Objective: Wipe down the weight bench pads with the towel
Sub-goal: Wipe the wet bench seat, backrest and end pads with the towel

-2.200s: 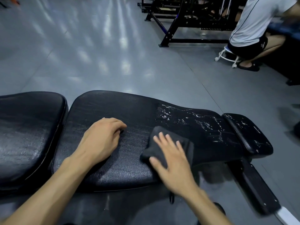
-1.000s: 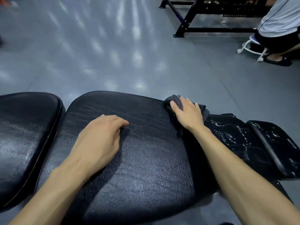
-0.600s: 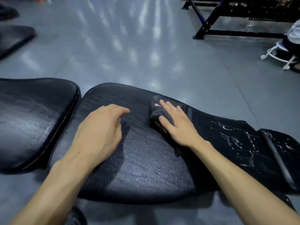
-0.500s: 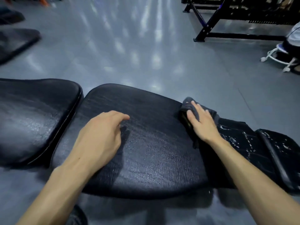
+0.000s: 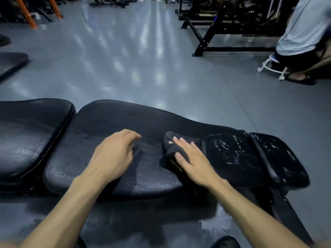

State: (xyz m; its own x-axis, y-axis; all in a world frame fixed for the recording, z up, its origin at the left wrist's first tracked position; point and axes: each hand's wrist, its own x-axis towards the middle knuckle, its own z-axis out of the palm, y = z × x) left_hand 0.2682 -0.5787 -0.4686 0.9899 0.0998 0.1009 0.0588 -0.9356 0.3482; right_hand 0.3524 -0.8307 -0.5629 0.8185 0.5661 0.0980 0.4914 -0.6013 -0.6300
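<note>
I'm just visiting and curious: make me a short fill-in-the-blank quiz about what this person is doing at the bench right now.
1. The right hand presses a dark ____ flat on the long pad.
2. The left hand rests on the long pad and holds ____.
3. White flecks show on the pad to the ____ of the towel.
4. Beyond the bench lies a shiny grey ____.

Missing words: towel; nothing; right; floor
</note>
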